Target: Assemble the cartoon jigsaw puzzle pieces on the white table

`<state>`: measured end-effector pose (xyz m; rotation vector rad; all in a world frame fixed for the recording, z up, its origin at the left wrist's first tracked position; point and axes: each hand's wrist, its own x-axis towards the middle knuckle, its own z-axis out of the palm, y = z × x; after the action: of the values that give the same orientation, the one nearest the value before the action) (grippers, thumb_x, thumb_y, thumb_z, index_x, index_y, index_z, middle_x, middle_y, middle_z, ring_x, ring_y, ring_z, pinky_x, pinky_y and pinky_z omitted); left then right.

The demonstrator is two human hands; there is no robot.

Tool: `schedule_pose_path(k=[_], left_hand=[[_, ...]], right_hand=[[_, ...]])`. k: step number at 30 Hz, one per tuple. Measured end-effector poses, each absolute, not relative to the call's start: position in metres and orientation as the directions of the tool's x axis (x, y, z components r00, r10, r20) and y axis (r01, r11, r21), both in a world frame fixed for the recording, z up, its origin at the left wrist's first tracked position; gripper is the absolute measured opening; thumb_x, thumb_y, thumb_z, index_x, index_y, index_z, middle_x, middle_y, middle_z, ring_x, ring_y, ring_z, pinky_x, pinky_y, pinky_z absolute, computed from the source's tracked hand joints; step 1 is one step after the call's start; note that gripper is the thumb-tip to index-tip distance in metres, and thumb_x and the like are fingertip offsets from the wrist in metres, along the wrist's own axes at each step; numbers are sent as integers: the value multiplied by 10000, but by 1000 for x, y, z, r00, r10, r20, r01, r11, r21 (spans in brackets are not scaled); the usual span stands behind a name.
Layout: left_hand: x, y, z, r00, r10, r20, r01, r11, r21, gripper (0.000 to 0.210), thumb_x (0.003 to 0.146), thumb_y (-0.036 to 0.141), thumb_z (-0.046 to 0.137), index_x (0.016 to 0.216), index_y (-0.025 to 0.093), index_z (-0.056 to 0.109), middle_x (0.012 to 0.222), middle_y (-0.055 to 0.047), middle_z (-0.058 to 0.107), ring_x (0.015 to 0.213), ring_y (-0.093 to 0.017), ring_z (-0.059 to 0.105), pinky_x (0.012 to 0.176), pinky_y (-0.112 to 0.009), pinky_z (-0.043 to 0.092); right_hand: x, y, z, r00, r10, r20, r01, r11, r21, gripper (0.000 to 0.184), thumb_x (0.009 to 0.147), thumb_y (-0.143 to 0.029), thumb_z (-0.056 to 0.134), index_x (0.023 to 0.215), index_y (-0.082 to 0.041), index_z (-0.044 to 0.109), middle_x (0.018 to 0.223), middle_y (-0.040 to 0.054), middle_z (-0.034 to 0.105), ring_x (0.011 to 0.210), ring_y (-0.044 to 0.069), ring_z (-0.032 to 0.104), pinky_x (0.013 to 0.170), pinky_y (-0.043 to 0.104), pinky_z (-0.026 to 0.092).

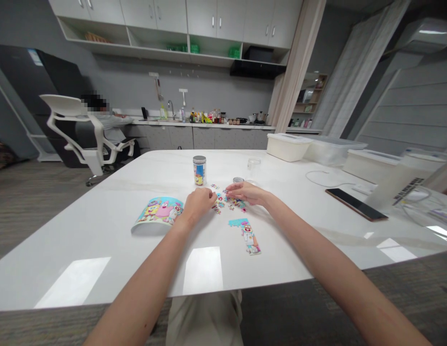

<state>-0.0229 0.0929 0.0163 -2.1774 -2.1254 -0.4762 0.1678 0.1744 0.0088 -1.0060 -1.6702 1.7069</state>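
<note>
Here, in the head view, loose puzzle pieces (221, 204) lie between the curled left hand (199, 202) and loosely extended right hand (249, 192); any pinch is unclear. The joined section (249, 234), lengthwise toward the body, lies nearer the right.

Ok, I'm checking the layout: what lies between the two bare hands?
Small, multicoloured jigsaw pieces lie between left hand and right hand, in the head view.

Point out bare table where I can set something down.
The table is free left of the picture sheet, between the right arm and the phone, and from the joined pieces to the near edge. Crowded: the loose pieces between left hand and right hand, near the jar.
</note>
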Motion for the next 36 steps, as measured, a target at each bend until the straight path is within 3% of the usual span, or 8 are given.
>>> schedule_pose_path(k=[3, 5, 9, 14, 20, 28, 31, 36], left_hand=[[-23, 93, 16, 24, 964, 266, 984, -69, 161, 410, 889, 362, 361, 837, 191, 730, 848, -123, 724, 814, -242, 672, 690, -284, 468], [-22, 93, 15, 35, 961, 276, 985, -80, 152, 418, 891, 363, 356, 836, 188, 731, 850, -127, 723, 810, -246, 673, 687, -290, 468], [-22, 93, 14, 33, 957, 287, 986, -78, 145, 421, 891, 368, 356, 832, 183, 729, 843, -126, 722, 796, -240, 673, 668, -284, 461], [-22, 93, 13, 40, 958, 284, 986, -83, 142, 401, 894, 356, 364, 843, 185, 723, 855, -117, 722, 799, -222, 672, 680, -274, 457], [-23, 93, 14, 31, 963, 268, 982, -80, 172, 409, 906, 359, 355, 853, 183, 720, 865, -122, 719, 817, -222, 669, 710, -284, 462], [-22, 92, 13, 30, 965, 260, 976, -85, 201, 402, 901, 352, 362, 865, 180, 724, 872, -130, 717, 830, -230, 667, 732, -293, 461], [-22, 93, 12, 39, 962, 270, 977, -93, 192, 401, 899, 348, 364, 847, 178, 723, 856, -130, 718, 810, -231, 670, 711, -294, 461], [-21, 91, 15, 18, 970, 244, 977, -69, 202, 402, 903, 358, 365, 865, 183, 725, 875, -118, 720, 839, -215, 667, 731, -279, 460]], right_hand=[[171, 174, 13, -681, 732, -20, 296, 251, -921, 224, 703, -217, 756, 908, -168, 678, 897, 50, 687, 789, 140, 648, 714, 229, 513], [172, 173, 17, -757, 653, 17, 409, 493, -768, 244, 662, -252, 772, 887, -178, 713, 863, 35, 684, 758, 145, 620, 652, 226, 478], [171, 170, 21, -804, 595, -22, 503, 659, -559, 226, 667, -273, 741, 868, -169, 736, 761, 19, 651, 681, 142, 567, 593, 239, 421], [169, 167, 20, -792, 610, -18, 471, 593, -653, 187, 648, -272, 742, 778, -160, 669, 739, 9, 646, 678, 136, 563, 611, 241, 424], [168, 162, 24, -758, 650, -63, 372, 351, -860, 192, 698, -293, 712, 805, -159, 625, 720, 10, 642, 624, 115, 581, 603, 245, 457], [170, 163, 23, -690, 707, -152, 322, 112, -940, 214, 740, -231, 727, 922, -139, 663, 776, 64, 685, 655, 117, 641, 621, 230, 517], [169, 166, 20, -664, 722, -195, 282, 0, -959, 170, 715, -182, 751, 842, -136, 647, 805, 77, 696, 702, 126, 667, 651, 215, 538], [169, 168, 17, -621, 758, -199, 255, -45, -966, 95, 739, -146, 724, 746, -130, 631, 750, 71, 696, 682, 111, 651, 638, 185, 535]])
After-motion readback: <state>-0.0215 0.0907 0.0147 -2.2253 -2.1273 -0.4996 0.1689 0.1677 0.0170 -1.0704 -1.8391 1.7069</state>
